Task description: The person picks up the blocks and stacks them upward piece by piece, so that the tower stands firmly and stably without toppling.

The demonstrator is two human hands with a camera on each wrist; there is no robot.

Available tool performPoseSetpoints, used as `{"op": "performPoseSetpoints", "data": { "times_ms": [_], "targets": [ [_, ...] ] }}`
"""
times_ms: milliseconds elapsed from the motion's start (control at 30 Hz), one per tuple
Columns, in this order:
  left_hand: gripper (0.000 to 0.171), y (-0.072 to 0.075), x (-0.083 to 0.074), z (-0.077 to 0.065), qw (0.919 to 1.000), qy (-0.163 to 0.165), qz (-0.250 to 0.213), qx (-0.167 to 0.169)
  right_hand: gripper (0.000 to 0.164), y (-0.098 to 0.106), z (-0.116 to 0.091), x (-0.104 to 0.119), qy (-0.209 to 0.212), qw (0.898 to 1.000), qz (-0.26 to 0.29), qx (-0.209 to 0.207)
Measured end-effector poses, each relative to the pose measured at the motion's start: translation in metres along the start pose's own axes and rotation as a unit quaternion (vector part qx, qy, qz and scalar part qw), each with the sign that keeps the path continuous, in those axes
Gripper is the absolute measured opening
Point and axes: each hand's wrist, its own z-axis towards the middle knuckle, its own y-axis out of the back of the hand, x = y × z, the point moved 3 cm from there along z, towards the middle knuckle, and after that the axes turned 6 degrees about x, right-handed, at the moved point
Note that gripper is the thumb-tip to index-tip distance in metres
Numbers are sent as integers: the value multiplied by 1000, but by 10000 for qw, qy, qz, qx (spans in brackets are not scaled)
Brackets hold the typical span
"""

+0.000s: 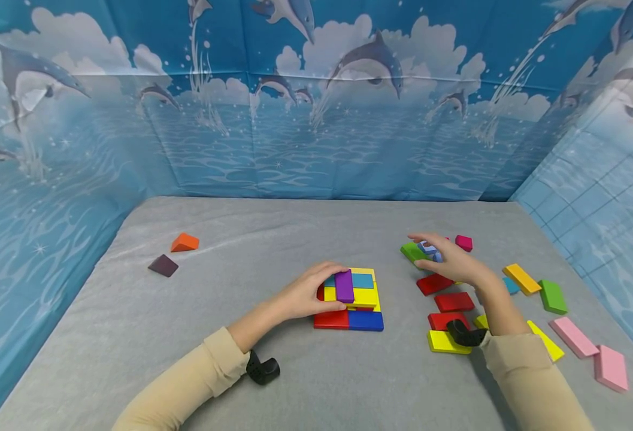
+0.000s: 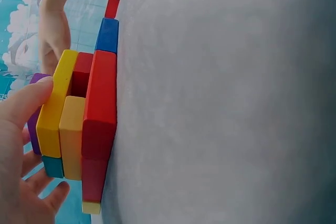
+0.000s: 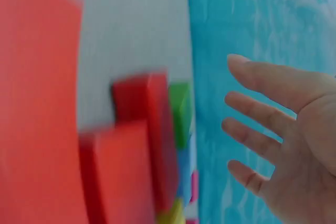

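My left hand (image 1: 316,291) is at a layered stack of coloured wooden blocks, its thumb and a finger gripping the near and far ends of a purple block (image 1: 344,286) on top. Beneath it lie a yellow block (image 2: 56,103) and a teal block (image 1: 362,281). The lowest layer shows a red block (image 2: 101,93) and a blue block (image 1: 366,321) at the front. My right hand (image 1: 453,259) hovers over loose blocks on the right, fingers spread and holding nothing. Closest to it are a green block (image 1: 412,252) and a light-blue block (image 1: 427,248), partly hidden by its fingers.
Several red blocks (image 1: 454,301) and yellow blocks (image 1: 448,342) lie below the right hand. Pink blocks (image 1: 611,368), a green block (image 1: 553,297) and an orange-yellow block (image 1: 521,279) lie farther right. An orange block (image 1: 185,242) and a dark block (image 1: 163,266) sit at the left.
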Motion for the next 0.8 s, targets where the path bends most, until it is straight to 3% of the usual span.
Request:
{"op": "performPoseSetpoints", "data": {
  "times_ms": [267, 533, 800],
  "targets": [
    [62, 0, 1, 1, 10000, 21, -18, 40, 57, 2, 6, -29, -194, 9978, -519, 359],
    [62, 0, 2, -1, 10000, 57, -7, 28, 63, -2, 18, -32, -300, 9916, -1119, 576],
    [63, 0, 1, -1, 9999, 104, -1, 51, 69, -7, 23, -33, -533, 9922, -1037, 439]
  ]
}}
